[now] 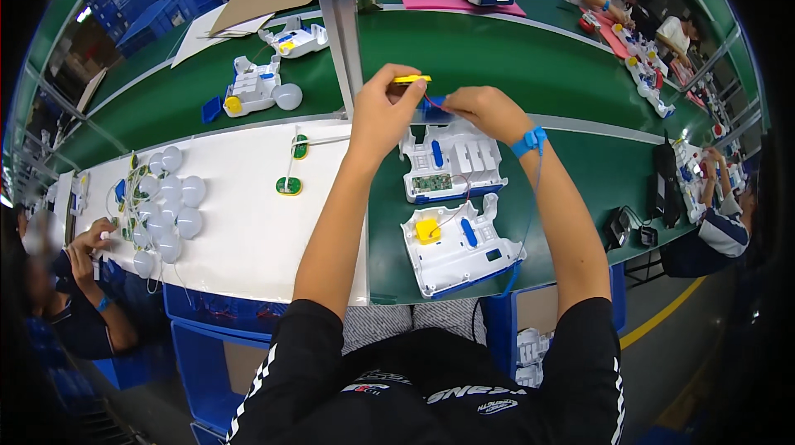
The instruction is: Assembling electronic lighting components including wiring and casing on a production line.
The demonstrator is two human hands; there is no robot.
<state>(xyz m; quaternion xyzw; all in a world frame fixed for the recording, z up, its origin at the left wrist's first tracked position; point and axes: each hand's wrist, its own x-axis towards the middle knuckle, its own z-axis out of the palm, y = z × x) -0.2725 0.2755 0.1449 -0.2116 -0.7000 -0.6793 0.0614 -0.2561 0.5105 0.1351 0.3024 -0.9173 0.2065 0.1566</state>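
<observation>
Above the far side of the bench, my left hand (383,114) pinches a small yellow part (411,79) between thumb and fingers. A thin red wire (434,104) runs from near it toward my right hand (489,112), whose fingers are closed, apparently on the wire. Below my hands lies an open white plastic housing half (484,141) with battery slots, a blue piece and a green circuit board (432,183). Closer to me rests a second white housing half (447,267), holding a yellow square part (427,230). A thin wire joins the two halves. A blue strap (530,141) circles my right wrist.
Round white bulbs (189,222) with wires lie on the white sheet at left, beside small green boards (289,187). A metal post (337,23) rises ahead. White housings (252,85) stand on the green belt (538,64). Co-workers sit at both sides; blue bins (199,370) are below.
</observation>
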